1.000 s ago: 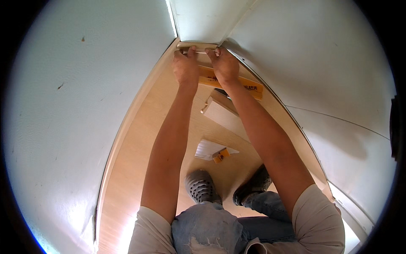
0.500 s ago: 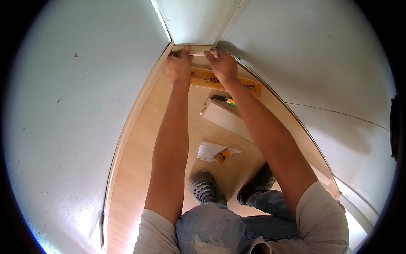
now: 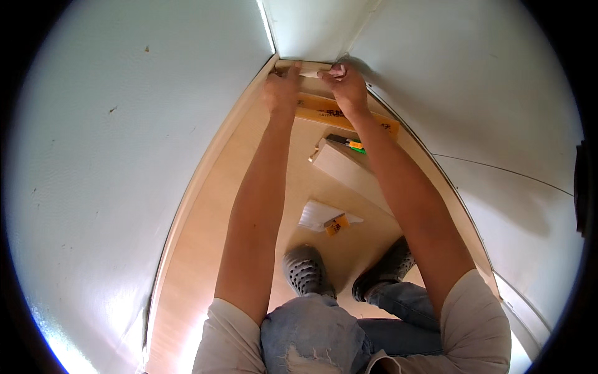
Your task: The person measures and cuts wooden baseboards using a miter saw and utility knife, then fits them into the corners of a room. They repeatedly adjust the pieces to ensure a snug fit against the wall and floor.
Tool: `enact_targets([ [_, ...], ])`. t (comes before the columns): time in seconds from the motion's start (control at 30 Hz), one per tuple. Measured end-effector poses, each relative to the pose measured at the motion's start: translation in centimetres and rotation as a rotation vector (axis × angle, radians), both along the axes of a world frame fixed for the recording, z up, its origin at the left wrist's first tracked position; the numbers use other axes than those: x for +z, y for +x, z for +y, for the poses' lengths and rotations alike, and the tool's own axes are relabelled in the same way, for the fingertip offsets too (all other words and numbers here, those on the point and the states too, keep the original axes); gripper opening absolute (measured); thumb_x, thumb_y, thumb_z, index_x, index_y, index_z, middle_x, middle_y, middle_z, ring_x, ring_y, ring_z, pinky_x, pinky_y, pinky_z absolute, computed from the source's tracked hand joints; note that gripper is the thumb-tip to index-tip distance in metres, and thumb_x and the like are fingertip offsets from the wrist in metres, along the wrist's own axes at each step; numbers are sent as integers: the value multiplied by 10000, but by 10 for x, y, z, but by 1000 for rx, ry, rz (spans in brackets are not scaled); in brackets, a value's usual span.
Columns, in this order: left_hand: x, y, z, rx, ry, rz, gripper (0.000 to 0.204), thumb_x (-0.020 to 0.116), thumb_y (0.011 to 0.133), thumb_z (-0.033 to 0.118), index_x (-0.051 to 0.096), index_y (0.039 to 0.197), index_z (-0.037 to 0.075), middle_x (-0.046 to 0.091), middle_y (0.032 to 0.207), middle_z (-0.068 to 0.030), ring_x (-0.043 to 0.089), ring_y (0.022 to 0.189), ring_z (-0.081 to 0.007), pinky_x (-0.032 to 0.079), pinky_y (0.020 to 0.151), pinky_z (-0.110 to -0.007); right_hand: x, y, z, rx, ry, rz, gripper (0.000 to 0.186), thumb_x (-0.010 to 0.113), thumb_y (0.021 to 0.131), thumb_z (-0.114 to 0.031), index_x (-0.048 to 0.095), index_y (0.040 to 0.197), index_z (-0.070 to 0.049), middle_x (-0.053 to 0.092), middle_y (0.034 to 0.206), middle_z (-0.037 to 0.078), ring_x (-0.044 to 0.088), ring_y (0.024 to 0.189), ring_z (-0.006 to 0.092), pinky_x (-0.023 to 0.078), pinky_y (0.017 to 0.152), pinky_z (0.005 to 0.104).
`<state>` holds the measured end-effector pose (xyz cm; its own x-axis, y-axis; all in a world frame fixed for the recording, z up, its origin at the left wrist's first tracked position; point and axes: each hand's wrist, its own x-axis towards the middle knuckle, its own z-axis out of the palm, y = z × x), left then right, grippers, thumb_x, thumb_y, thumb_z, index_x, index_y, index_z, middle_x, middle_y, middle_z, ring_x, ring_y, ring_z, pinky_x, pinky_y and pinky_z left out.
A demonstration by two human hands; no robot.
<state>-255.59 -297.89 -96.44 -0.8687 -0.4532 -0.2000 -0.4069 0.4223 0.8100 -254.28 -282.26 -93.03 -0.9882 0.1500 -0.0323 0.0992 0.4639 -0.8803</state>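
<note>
Shows a slim whitish strip (image 3: 309,73) beside smooth, pale edging (image 3: 316,65), pinched in the outstretched right hand (image 3: 349,88), near the similarly extended, curled left hand (image 3: 281,92) of indiscernible grasp.

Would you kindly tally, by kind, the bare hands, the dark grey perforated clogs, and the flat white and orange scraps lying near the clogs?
Bare hands: 2 (left hand, right hand)
Dark grey perforated clogs: 2 (left clog, right clog)
Flat white scrap: 1
Small orange printed scrap: 1
Total: 6
</note>
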Motion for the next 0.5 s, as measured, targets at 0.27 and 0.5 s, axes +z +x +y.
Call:
enact_targets([
  [0.27,44,37,-4,-72,611,1,520,653,919,357,551,1145,-100,649,938,-126,649,775,-157,566,671,-264,24,25,-2,159,31,105,320,793,800,-178,608,983,8,619,776,38,569,729,112,484,697,272],
  [0.5,83,97,-27,-85,802,57,686,663,906,320,373,1402,-55,584,997,-83,598,902,-153,527,747,-289,40,109,1,433,134,143,299,760,815,-154,628,1067,-61,645,907,79,617,759,174,508,710,289],
])
